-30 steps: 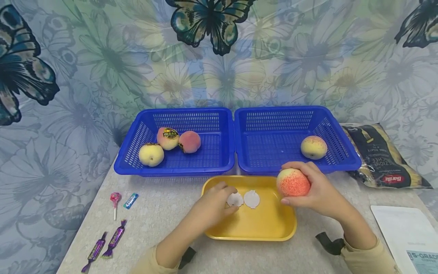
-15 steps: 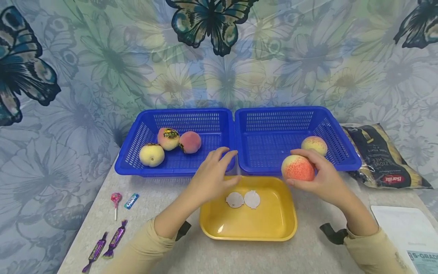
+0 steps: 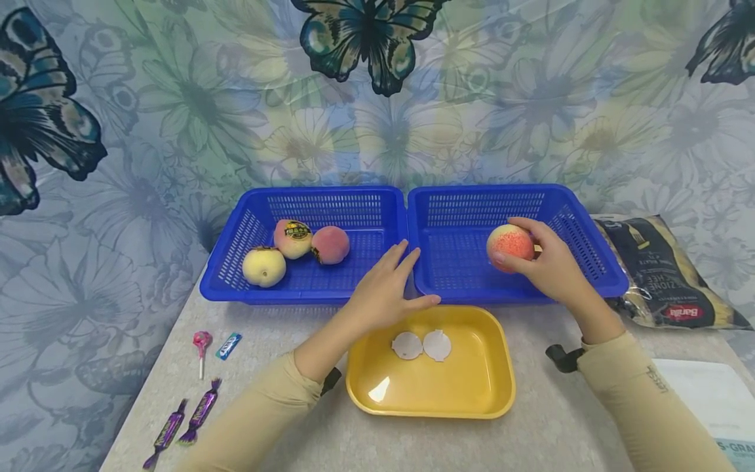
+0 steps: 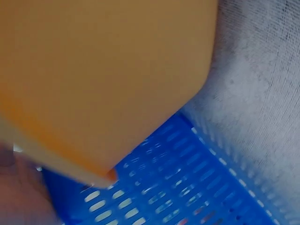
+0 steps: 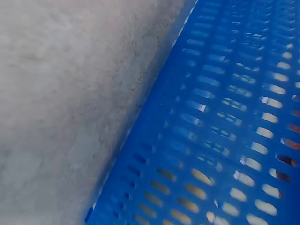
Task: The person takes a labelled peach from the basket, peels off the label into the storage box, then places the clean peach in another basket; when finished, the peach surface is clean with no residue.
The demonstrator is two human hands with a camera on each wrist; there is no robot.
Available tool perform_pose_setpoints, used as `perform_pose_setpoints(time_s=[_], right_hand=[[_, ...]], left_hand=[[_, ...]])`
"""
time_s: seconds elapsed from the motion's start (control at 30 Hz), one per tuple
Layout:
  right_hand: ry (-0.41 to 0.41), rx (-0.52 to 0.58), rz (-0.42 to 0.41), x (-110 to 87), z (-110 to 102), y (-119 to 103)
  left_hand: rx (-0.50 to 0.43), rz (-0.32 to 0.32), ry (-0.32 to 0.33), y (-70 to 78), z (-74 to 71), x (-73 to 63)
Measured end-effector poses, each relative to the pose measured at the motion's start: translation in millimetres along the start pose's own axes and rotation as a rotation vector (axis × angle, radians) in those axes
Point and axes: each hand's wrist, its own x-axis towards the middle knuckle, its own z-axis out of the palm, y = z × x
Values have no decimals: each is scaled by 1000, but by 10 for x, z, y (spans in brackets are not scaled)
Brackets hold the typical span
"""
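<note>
My right hand [image 3: 553, 261] grips a peach [image 3: 510, 246] between thumb and curled fingers, over the right blue basket [image 3: 466, 290]. My left hand [image 3: 380, 295] holds nothing, fingers spread, above a corner of the yellow tray [image 3: 442, 395].

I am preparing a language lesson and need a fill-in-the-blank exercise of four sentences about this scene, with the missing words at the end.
1. The person's ____ hand holds a peach.
2. The basket on the left contains ____ peaches.
3. The tray, with two round white pieces in it, is ____ in colour.
4. The two long sweets are mostly ____ in colour.

Missing words: right; three; yellow; purple.
</note>
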Motion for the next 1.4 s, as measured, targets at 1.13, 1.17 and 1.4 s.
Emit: perform_pose_setpoints(time_s=[1.13, 1.17, 1.4], right_hand=[[-172, -273, 253, 831, 372, 295], [-178, -279, 250, 837, 378, 301], [-195, -328, 243, 852, 409, 296]], left_hand=[[117, 8, 25, -41, 132, 42], [118, 6, 23, -40, 130, 41], [113, -4, 15, -53, 120, 32]])
